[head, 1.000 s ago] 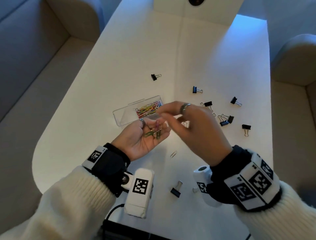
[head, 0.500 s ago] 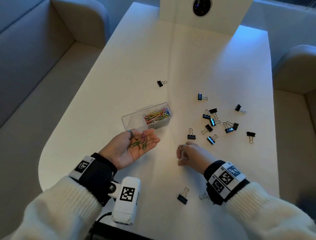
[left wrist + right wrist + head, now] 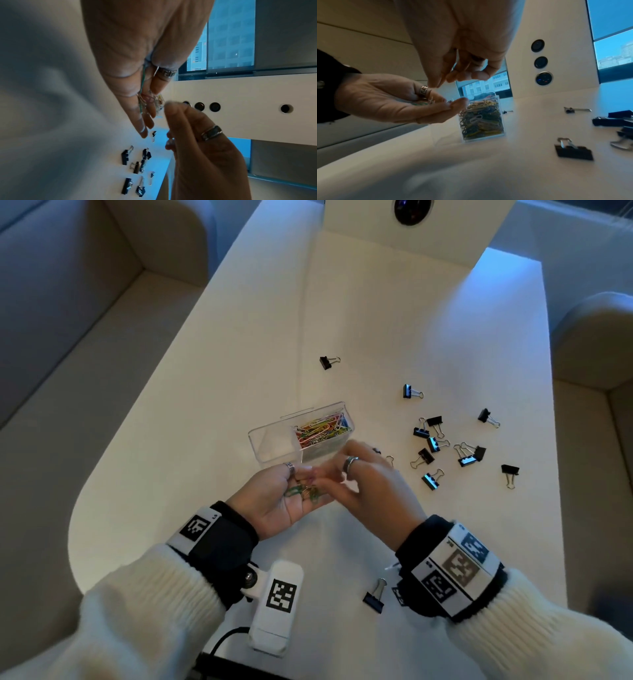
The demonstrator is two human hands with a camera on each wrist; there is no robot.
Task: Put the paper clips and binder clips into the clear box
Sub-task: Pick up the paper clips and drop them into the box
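My left hand (image 3: 291, 503) lies palm up just in front of the clear box (image 3: 274, 441), and a few green and pink paper clips (image 3: 303, 492) rest on its relaxed fingers. My right hand (image 3: 337, 486) hovers over that palm with thumb and forefinger pinched together, apparently on a silver paper clip. The box's right compartment is full of coloured paper clips (image 3: 322, 428); its left compartment is empty. Several black binder clips (image 3: 435, 445) lie scattered to the right of the box. In the right wrist view the box (image 3: 481, 121) stands just behind the left hand (image 3: 385, 102).
One binder clip (image 3: 375, 597) lies near the table's front edge by my right wrist, another (image 3: 329, 361) sits alone beyond the box. A white panel with round buttons (image 3: 407, 213) closes the far end. Padded benches flank the white table (image 3: 205, 371).
My right hand left the spot on the table in front of me and rose to the left palm. The silver paper clip that lay there is gone from the table.
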